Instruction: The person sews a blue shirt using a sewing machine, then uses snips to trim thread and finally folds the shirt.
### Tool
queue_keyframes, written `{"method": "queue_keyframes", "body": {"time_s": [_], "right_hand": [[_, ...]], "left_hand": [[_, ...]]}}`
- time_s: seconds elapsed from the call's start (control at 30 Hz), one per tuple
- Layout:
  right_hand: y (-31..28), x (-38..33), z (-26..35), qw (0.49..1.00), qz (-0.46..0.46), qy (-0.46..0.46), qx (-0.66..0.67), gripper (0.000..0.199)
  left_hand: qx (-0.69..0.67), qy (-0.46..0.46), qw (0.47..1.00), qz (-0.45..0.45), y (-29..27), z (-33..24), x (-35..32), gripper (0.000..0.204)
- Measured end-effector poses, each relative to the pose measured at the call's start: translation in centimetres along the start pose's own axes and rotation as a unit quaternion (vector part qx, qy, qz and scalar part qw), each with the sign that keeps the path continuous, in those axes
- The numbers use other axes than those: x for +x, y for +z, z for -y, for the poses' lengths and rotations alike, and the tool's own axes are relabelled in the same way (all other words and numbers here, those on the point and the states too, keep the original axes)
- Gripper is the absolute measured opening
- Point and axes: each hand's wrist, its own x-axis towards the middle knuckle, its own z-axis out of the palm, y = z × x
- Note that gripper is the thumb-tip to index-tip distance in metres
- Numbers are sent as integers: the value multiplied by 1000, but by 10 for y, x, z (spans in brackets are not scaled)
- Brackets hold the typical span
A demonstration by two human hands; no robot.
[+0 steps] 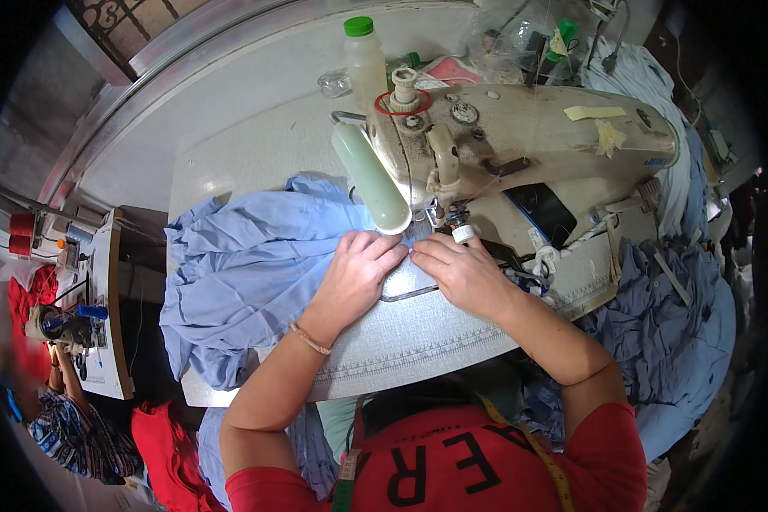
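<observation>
A light blue cloth [256, 256] lies gathered in folds on the left of the sewing table, and its narrow end runs to the needle area of a beige sewing machine [555, 128]. My left hand [363, 271] has its fingers curled on that end, just below the presser foot [438, 213]. Close beside it, my right hand [462, 273] has its fingers together at the cloth's edge. The fingertips of both hands nearly meet, and they partly hide the cloth there. A pale green lamp [371, 177] lights the spot.
Behind the machine head stands a bottle with a green lid [365, 60]. A dark phone [541, 213] lies under the machine arm. More blue cloth [657, 324] is heaped at the right. Far left, another person's arm [70, 380] reaches to a second machine on a white table [111, 307].
</observation>
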Motion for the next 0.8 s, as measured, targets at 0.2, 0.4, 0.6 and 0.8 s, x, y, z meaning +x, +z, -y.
{"method": "queue_keyframes", "body": {"time_s": [0.2, 0.4, 0.6, 0.8], "right_hand": [[-1, 1, 0, 1000, 13, 6, 8, 27], [1, 2, -1, 1000, 13, 15, 18, 27], [0, 4, -1, 1000, 13, 13, 15, 28], [1, 2, -1, 1000, 16, 10, 4, 28]], "left_hand": [[0, 0, 1000, -4, 3, 2, -1, 33], [2, -4, 1000, -6, 4, 4, 2, 31], [6, -9, 1000, -3, 4, 7, 5, 28], [7, -13, 1000, -1, 5, 11, 5, 30]]}}
